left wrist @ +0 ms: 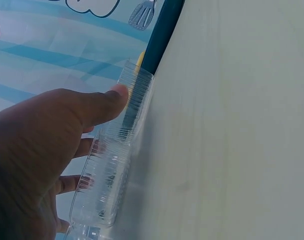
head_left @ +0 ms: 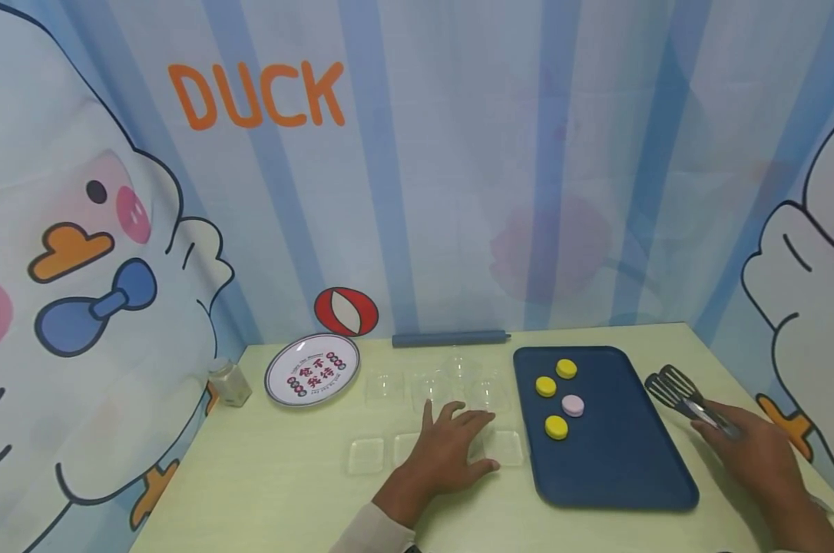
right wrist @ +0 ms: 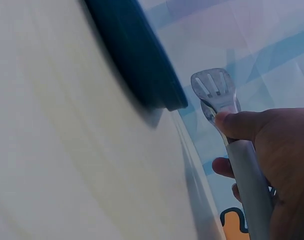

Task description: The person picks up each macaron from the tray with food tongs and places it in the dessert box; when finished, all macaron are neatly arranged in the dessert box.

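My left hand reaches with spread fingers over a row of clear plastic boxes. In the left wrist view, the thumb touches the upper edge of a clear box, and the other fingers show partly through and behind its wall. My right hand holds metal tongs with slotted heads, just right of the blue tray; its thumb lies along one arm. On that tray are several yellow round pieces and one pink round piece. The tong heads hold nothing.
A white plate with red lettering sits at the back left. Left of it stands a small pale container. A blue rod lies along the back edge, against a printed curtain.
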A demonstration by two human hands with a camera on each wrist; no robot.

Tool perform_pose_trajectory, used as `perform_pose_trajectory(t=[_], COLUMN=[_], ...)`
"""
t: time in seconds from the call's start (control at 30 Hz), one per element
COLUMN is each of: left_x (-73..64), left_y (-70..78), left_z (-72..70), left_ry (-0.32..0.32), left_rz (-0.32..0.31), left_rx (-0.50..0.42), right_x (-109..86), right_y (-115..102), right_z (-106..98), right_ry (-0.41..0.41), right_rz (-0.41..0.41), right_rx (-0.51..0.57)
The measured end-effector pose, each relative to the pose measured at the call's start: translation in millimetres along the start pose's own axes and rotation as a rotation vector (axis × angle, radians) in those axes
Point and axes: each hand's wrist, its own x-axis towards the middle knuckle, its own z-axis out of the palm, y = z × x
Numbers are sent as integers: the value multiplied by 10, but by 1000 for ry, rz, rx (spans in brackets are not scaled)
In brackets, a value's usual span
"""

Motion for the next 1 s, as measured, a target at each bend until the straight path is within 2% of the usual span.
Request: perform_pose_trajectory(t=[0.17,0.37,0.6,0.73,1.0], left_x=[-2,-8,1,2,15], left_y=[-2,-7,-3,-5,-20], left_z=[1,-5,-11,-4,10], left_ry=[-18,-17,-20,-22,-22], left_rz=[-13,-5,1,-2,0], left_rx=[-14,-25,-43,-41,-51], right_x=[-33,-46,-81,-115,-161], right_y=[-62,-177,-336,-499,-790], right_z=[12,17,50,53,56], right_ry=[44,44,107,74,-64], right_rz=[-118,-176,-290,-348,-406], right_rx=[45,48,65,67,55])
